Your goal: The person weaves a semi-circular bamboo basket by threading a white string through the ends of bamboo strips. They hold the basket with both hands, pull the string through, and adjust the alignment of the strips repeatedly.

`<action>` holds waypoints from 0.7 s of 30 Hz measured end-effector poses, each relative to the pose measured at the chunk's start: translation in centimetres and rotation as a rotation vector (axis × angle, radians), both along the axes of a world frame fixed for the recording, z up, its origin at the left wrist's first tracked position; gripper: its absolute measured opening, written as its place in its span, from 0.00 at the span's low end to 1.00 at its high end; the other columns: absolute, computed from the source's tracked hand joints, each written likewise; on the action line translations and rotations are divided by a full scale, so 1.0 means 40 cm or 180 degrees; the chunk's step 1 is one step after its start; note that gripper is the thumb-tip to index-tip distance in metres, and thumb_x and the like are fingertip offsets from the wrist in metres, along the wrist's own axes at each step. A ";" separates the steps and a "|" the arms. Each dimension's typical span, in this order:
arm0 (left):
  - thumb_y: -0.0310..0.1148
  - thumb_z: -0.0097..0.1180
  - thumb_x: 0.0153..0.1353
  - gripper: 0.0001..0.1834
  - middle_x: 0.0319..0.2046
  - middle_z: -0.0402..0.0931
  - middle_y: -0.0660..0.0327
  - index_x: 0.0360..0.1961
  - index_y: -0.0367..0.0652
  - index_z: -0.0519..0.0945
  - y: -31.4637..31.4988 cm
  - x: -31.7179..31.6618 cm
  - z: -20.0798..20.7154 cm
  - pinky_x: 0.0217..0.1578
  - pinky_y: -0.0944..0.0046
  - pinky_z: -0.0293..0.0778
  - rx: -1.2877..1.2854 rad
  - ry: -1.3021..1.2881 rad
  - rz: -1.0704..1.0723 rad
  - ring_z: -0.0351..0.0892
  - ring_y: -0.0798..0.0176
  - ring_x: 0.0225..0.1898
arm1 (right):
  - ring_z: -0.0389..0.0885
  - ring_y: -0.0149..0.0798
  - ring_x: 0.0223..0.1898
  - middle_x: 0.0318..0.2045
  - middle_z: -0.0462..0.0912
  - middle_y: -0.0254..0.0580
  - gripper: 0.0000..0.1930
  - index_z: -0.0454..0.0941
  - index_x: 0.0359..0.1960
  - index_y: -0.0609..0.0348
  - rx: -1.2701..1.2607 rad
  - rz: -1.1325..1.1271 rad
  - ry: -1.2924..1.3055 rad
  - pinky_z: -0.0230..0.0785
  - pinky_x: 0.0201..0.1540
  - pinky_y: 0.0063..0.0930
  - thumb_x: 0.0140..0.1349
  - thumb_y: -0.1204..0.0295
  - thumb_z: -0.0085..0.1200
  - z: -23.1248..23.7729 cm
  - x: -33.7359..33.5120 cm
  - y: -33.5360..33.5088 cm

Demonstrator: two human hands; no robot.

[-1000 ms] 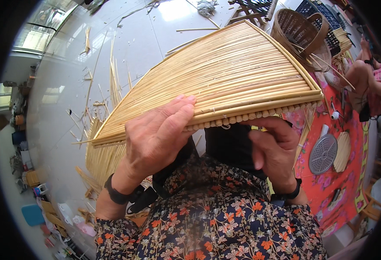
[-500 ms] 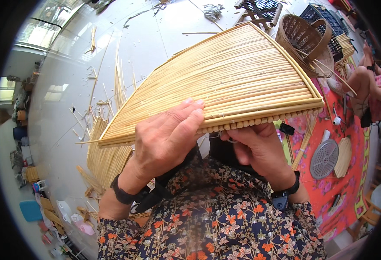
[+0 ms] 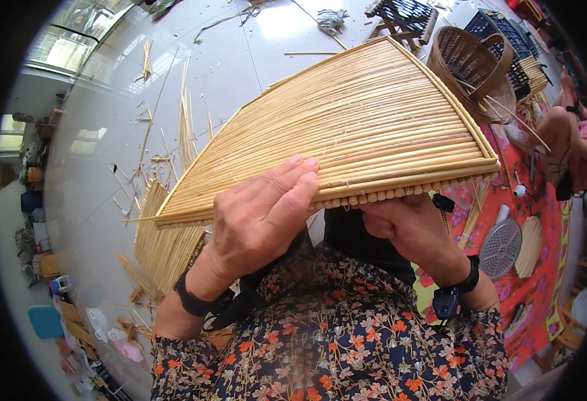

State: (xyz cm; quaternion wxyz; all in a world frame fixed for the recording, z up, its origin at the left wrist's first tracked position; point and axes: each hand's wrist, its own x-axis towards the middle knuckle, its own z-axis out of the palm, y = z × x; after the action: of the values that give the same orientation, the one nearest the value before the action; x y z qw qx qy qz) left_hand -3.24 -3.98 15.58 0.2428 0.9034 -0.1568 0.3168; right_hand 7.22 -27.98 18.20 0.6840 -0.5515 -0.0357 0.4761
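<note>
A panel of pale yellow straw stalks [image 3: 347,127] lies tilted in front of my chest, its stalks side by side and framed by stalk strips along its edges. Stitches cross its face in places. My left hand [image 3: 260,207] holds the near edge, fingers laid over the top; its thumb's grip is partly hidden. Under the near edge, to the right, my right hand [image 3: 413,230] is closed with curled fingers. Its fingertips go out of sight beneath the panel, so what they pinch cannot be made out. Both wrists wear black bands.
A second stalk panel [image 3: 166,244] lies on the floor at left amid loose stalks. Beyond, at right, stand a wicker basket [image 3: 467,67] and a dark crate [image 3: 500,40]. A grey perforated disc [image 3: 500,247] rests on a red floral mat [image 3: 487,314]. Another person [image 3: 574,140] sits far right.
My right hand has shifted slightly right, and its fingers have curled tighter beneath the panel. A thin loop seen near them earlier is out of sight. The left hand keeps its hold.
</note>
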 end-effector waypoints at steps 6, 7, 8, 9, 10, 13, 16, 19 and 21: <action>0.24 0.78 0.60 0.29 0.54 0.90 0.41 0.61 0.36 0.80 0.004 -0.004 0.005 0.50 0.50 0.92 -0.0015 0.0148 -0.0157 0.93 0.40 0.55 | 0.69 0.24 0.24 0.28 0.80 0.30 0.05 0.87 0.49 0.63 -0.0245 0.0021 -0.0313 0.57 0.27 0.23 0.75 0.80 0.63 -0.031 -0.003 -0.003; 0.24 0.78 0.60 0.29 0.54 0.90 0.42 0.61 0.36 0.80 0.004 -0.004 0.005 0.50 0.50 0.92 -0.0011 0.0146 -0.0160 0.93 0.40 0.55 | 0.69 0.24 0.24 0.28 0.81 0.30 0.05 0.88 0.49 0.62 -0.0268 0.0040 -0.0263 0.58 0.27 0.23 0.75 0.80 0.64 -0.033 -0.001 -0.006; 0.24 0.78 0.60 0.29 0.54 0.90 0.42 0.61 0.36 0.80 0.004 -0.004 0.005 0.50 0.50 0.92 -0.0011 0.0144 -0.0167 0.93 0.40 0.55 | 0.70 0.24 0.24 0.28 0.82 0.30 0.05 0.88 0.49 0.62 -0.0297 0.0056 -0.0212 0.58 0.27 0.22 0.75 0.80 0.65 -0.035 0.001 -0.009; 0.24 0.78 0.60 0.29 0.54 0.90 0.42 0.61 0.36 0.80 0.004 -0.004 0.004 0.50 0.50 0.92 -0.0011 0.0141 -0.0174 0.93 0.40 0.55 | 0.71 0.23 0.25 0.29 0.82 0.30 0.05 0.88 0.49 0.62 -0.0211 0.0058 -0.0183 0.59 0.27 0.22 0.74 0.79 0.65 -0.051 0.004 -0.017; 0.24 0.77 0.60 0.29 0.54 0.91 0.42 0.62 0.36 0.80 0.002 -0.003 0.003 0.50 0.50 0.92 0.0018 0.0114 -0.0170 0.93 0.40 0.55 | 0.73 0.23 0.25 0.29 0.83 0.30 0.05 0.88 0.49 0.62 -0.0126 0.0059 -0.0153 0.59 0.27 0.21 0.74 0.79 0.66 -0.077 0.007 -0.027; 0.24 0.77 0.60 0.29 0.53 0.91 0.43 0.63 0.37 0.80 0.007 -0.002 -0.002 0.50 0.51 0.92 0.0003 0.0085 -0.0162 0.94 0.41 0.54 | 0.74 0.21 0.26 0.28 0.82 0.27 0.05 0.88 0.47 0.62 0.0067 0.0086 -0.0891 0.62 0.27 0.20 0.76 0.75 0.66 -0.063 0.011 -0.027; 0.22 0.76 0.60 0.30 0.54 0.91 0.43 0.63 0.38 0.80 0.038 0.004 0.005 0.50 0.52 0.91 -0.0178 0.0136 -0.0186 0.94 0.41 0.54 | 0.76 0.22 0.26 0.26 0.82 0.29 0.06 0.86 0.48 0.65 -0.0084 0.0521 -0.1008 0.67 0.28 0.21 0.79 0.74 0.63 -0.065 0.045 -0.072; 0.19 0.75 0.60 0.30 0.54 0.91 0.43 0.63 0.38 0.80 0.042 0.012 0.032 0.51 0.52 0.90 -0.0228 0.0291 -0.0215 0.94 0.42 0.52 | 0.79 0.24 0.25 0.26 0.82 0.32 0.06 0.84 0.48 0.67 0.0152 0.0648 -0.0862 0.72 0.30 0.22 0.81 0.75 0.59 -0.070 0.038 -0.081; 0.20 0.76 0.57 0.28 0.51 0.92 0.46 0.59 0.36 0.84 0.043 0.027 0.038 0.47 0.53 0.91 -0.0377 0.0238 -0.0215 0.95 0.45 0.50 | 0.82 0.26 0.26 0.26 0.84 0.37 0.06 0.83 0.45 0.69 0.0327 0.0481 -0.0869 0.75 0.31 0.23 0.81 0.76 0.58 -0.064 0.007 -0.059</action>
State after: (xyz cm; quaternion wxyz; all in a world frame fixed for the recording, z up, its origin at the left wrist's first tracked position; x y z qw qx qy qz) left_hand -2.16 -2.27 17.11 0.3121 0.8929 -0.1590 0.2831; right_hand 7.48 -30.33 15.64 0.6624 -0.5711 -0.1940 0.4443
